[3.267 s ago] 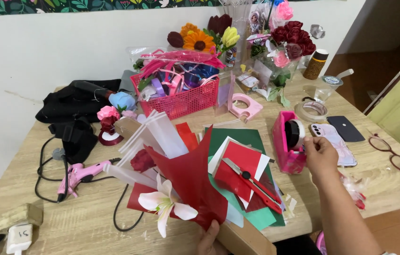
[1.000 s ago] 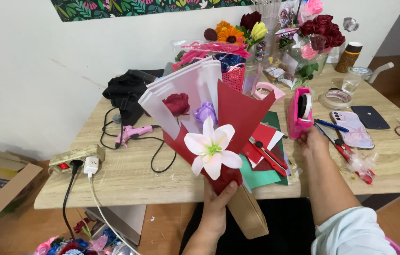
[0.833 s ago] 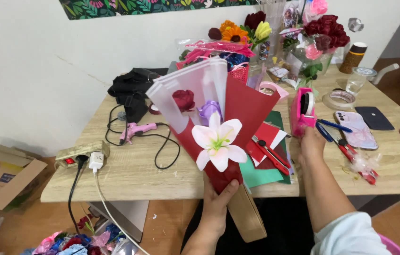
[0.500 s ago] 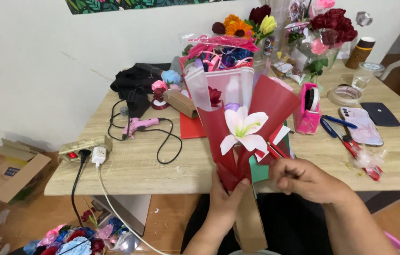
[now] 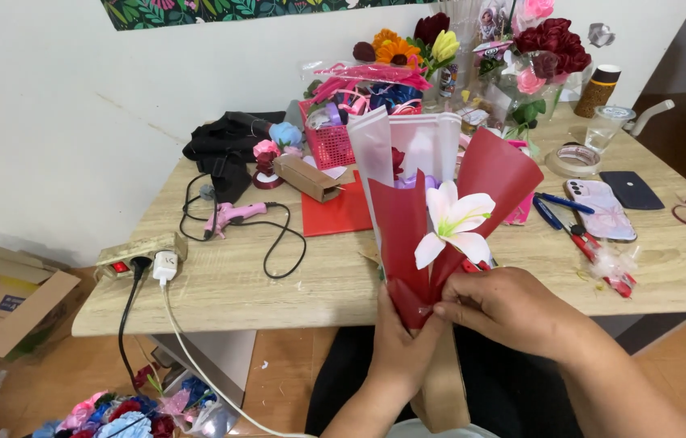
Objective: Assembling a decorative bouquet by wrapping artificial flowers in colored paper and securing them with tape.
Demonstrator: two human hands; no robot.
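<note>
- Two hands meet at the narrow base of a bouquet (image 5: pixel 432 219), at about 6 o'clock from the middle of the view.
- Left hand (image 5: pixel 401 353) has its grip clenched from below around the pinched bottom of the red wrapping paper (image 5: pixel 402 235), thumb up along the paper.
- Right hand (image 5: pixel 513 312) comes in from 4 o'clock; its grip pinches the same red fold, fingertips (image 5: pixel 443 309) pressed on the paper just beside the left thumb.
- Bouquet stands upright over the near edge of the tabletop (image 5: pixel 229 276): a white lily (image 5: pixel 452 227) at the front, a dark red rose (image 5: pixel 396 160) and white paper sheets (image 5: pixel 408 142) behind it at 12 o'clock.
- A brown paper strip (image 5: pixel 444 389) hangs below the hands at 6 o'clock.
- At 3 o'clock from the bouquet lie blue-handled scissors (image 5: pixel 558 209), a phone in a pale patterned case (image 5: pixel 598 209) and a dark phone (image 5: pixel 633 190).
- Farther toward 2 o'clock sit a tape roll (image 5: pixel 573 159) and a clear plastic cup (image 5: pixel 604 127).
- At 9 o'clock lie a red paper sheet (image 5: pixel 335 212), a small brown box (image 5: pixel 307 177) and a pink glue gun (image 5: pixel 233 215) with a black cord.
- At 12 o'clock stands a pink basket (image 5: pixel 335 142) of ribbons, with a vase of artificial flowers (image 5: pixel 550 49) toward 1 o'clock.
- A power strip (image 5: pixel 136 255) rests at the tabletop's corner at 9 o'clock, and a cardboard box (image 5: pixel 6 300) sits on the floor beyond it.
</note>
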